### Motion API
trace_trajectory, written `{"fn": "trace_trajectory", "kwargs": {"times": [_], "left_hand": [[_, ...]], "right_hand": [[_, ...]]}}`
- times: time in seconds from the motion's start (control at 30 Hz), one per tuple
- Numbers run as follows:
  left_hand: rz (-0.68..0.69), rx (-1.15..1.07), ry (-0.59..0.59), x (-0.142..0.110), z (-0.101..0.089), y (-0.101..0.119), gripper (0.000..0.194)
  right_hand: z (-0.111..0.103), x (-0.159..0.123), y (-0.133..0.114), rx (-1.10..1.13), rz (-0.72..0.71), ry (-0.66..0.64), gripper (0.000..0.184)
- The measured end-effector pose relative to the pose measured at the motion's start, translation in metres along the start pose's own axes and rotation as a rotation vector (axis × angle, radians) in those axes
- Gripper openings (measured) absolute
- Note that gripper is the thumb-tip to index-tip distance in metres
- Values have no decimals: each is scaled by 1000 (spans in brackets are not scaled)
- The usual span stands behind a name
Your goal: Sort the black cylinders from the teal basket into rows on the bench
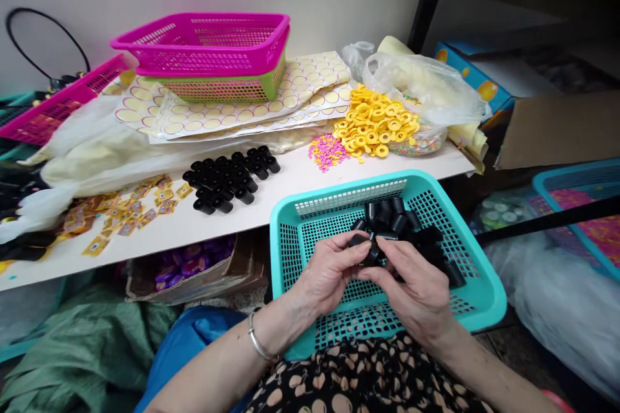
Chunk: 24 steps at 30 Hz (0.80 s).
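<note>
Over a turquoise basket [285, 239], my left hand [329, 271] and my right hand [411, 281] meet with fingertips close together. A small black plastic piece [372, 250] is pinched between them; the fingers partly hide its shape. My left thumb and fingers are closed around it, and my right thumb and fingertips press on it from the other side. Several short black plastic cylinders [400, 222] lie loose in the basket just beyond and right of my hands. On the table, a cluster of black cup-like cylinders [223, 181] stands in rough rows.
Yellow ring-shaped pieces [375, 121] and tiny pink and yellow bits [327, 151] are heaped on the table. Small printed packets [138, 206] lie left. A pink basket [208, 55] is stacked on a green one, over printed sheets [310, 87]. A cardboard box [547, 129] stands right.
</note>
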<state>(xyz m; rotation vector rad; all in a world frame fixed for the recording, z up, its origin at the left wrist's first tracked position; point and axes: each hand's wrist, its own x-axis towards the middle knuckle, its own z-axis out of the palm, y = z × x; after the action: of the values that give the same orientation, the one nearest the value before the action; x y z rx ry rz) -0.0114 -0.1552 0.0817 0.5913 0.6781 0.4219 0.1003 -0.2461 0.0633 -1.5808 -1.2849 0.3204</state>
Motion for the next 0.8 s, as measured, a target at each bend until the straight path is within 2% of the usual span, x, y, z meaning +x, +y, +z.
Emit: {"fn": "trace_trajectory", "kwargs": {"times": [0.1,0.17,0.27,0.33,0.4,0.43,0.5,0.57,0.63,0.7,0.73,0.8], "left_hand": [[8,-4,-14,1,1,0,19],[-4,-26,-16,2,-1,0,16],[-65,-105,-4,1,-6,1,15],[-76,-91,14,-3,-12,3,20],[53,50,93,-10,-21,6,23],[161,178,143,-14,-25,7,23],[396,517,191,-23,-34,9,39],[615,851,134,-31,-39,9,52],[808,1054,48,-36,-40,8,45],[940,1114,28,-38,-42,8,32],[968,1108,56,-40,-46,9,29],[984,1034,250,-43,-62,16,28]], "right_hand": [[6,2,-2,-31,120,58,57],[10,5,-4,5,166,38,62],[13,10,-5,48,69,-77,34],[12,14,-7,53,6,-136,24],[10,19,-9,56,12,-174,21],[8,21,-10,60,44,-199,20],[7,25,-13,69,143,-256,19],[10,27,-15,92,237,-331,22],[16,28,-17,134,293,-408,21],[23,29,-19,187,315,-492,17],[26,29,-20,206,325,-533,17],[28,32,-19,215,354,-581,24]]}}
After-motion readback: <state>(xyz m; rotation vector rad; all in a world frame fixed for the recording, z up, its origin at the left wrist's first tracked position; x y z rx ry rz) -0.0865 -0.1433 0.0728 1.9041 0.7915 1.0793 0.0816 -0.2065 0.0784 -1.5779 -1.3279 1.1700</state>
